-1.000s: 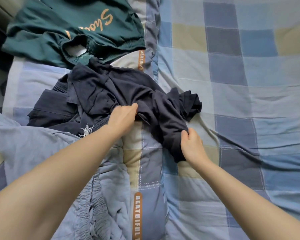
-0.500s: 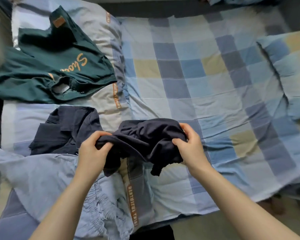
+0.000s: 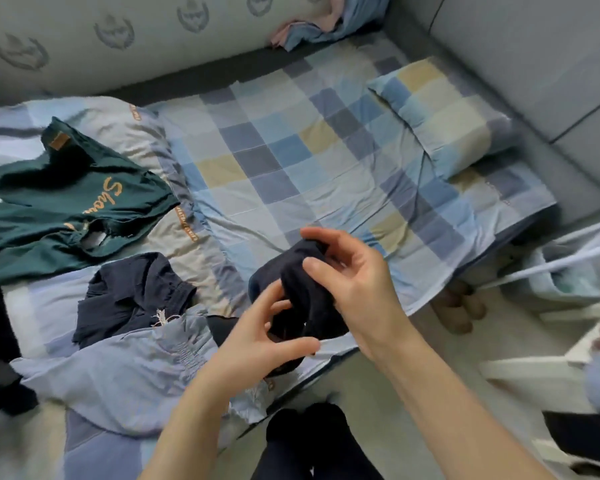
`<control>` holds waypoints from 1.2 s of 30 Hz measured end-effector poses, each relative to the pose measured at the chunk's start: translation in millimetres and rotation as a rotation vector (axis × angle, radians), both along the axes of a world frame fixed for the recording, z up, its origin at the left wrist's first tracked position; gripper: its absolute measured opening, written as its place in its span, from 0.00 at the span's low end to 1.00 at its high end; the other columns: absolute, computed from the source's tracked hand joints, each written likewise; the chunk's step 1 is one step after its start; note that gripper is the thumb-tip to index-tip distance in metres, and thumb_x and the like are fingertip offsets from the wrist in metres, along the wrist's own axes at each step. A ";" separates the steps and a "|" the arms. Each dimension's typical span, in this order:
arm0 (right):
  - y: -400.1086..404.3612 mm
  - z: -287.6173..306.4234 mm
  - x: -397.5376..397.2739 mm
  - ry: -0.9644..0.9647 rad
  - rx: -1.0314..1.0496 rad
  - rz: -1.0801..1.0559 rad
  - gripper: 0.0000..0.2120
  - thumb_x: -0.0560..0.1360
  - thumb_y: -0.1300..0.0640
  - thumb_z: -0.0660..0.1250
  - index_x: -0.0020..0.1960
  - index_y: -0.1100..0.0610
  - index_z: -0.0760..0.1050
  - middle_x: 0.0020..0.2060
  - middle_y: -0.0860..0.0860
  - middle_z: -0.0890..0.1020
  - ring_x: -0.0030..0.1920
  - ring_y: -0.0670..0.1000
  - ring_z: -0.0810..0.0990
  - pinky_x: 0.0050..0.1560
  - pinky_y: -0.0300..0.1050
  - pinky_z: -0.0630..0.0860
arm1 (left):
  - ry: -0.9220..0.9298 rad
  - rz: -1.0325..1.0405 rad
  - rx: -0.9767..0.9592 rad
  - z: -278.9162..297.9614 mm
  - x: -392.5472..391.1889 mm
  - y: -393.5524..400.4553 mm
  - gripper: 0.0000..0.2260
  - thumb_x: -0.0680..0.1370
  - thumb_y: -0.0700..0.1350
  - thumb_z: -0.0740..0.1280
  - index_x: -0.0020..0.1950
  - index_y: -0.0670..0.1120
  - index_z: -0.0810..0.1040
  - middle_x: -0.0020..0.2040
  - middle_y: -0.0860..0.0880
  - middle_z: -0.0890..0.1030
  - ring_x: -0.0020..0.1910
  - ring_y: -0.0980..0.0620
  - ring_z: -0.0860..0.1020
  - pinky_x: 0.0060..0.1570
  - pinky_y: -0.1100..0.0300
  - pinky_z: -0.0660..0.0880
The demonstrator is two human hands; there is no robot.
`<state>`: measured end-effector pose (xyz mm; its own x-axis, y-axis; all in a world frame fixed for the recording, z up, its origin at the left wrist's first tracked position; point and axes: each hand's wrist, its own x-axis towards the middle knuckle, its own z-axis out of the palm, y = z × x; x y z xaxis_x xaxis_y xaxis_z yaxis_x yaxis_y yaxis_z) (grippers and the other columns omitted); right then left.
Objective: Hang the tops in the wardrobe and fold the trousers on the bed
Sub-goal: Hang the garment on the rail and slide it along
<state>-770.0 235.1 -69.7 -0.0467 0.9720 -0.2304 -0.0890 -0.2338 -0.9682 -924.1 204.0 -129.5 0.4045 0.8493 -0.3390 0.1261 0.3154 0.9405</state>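
Cloth bunched dark and navy sits lifted off the bed (image 3: 291, 161), gathered between both hands near the bed's near edge. This dark navy garment (image 3: 302, 289) is held up, I judge, so it can be turned and its shape found: whether it is a top for the wardrobe or trousers to fold cannot be told while it is this crumpled. The right hand (image 3: 357, 285) curls over the bundle from the right, fingers and thumb closed on the fabric at its top. The left hand (image 3: 257, 337) comes in from the near left below it, thumb pressed against the lower fold and fingers spread partly into the cloth, so it grips as well, more loosely.

Other clothes wait on the left half of the bed, apparently sorted out of the way: a green top (image 3: 66, 202) with orange lettering lies farthest, a second dark garment (image 3: 132, 299) lies nearer, and a pale blue garment (image 3: 118, 368) spreads nearest, all well left of the hands. A pillow (image 3: 447, 116) lies far right. No wardrobe is visible.
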 end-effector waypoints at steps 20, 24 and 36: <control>-169.3 43.2 246.3 -0.557 0.126 -0.202 0.25 0.72 0.46 0.70 0.67 0.41 0.67 0.65 0.39 0.72 0.67 0.40 0.68 0.67 0.37 0.66 | -0.069 -0.174 -0.022 158.9 248.5 -56.7 0.09 0.75 0.55 0.69 0.38 0.56 0.85 0.33 0.52 0.82 0.33 0.55 0.82 0.33 0.63 0.77; -198.0 42.3 288.6 -0.608 0.197 -0.253 0.03 0.75 0.57 0.65 0.47 0.52 0.77 0.43 0.42 0.80 0.48 0.47 0.78 0.51 0.49 0.74 | 0.074 -0.420 0.182 178.5 297.9 -80.8 0.15 0.73 0.58 0.65 0.43 0.48 0.84 0.38 0.45 0.84 0.37 0.52 0.82 0.37 0.59 0.77; -323.3 128.6 456.8 -0.761 0.108 -0.278 0.12 0.71 0.46 0.72 0.39 0.53 0.74 0.36 0.51 0.79 0.44 0.51 0.79 0.49 0.50 0.77 | 0.495 -0.432 0.963 209.9 419.7 -96.4 0.09 0.80 0.45 0.64 0.41 0.52 0.80 0.36 0.49 0.81 0.39 0.47 0.77 0.41 0.51 0.74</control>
<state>-313.2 -88.2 58.9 0.3305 0.9438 -0.0064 0.5607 -0.2018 -0.8031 -504.4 107.6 80.4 0.7272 0.6654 0.1688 0.4691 -0.6611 0.5856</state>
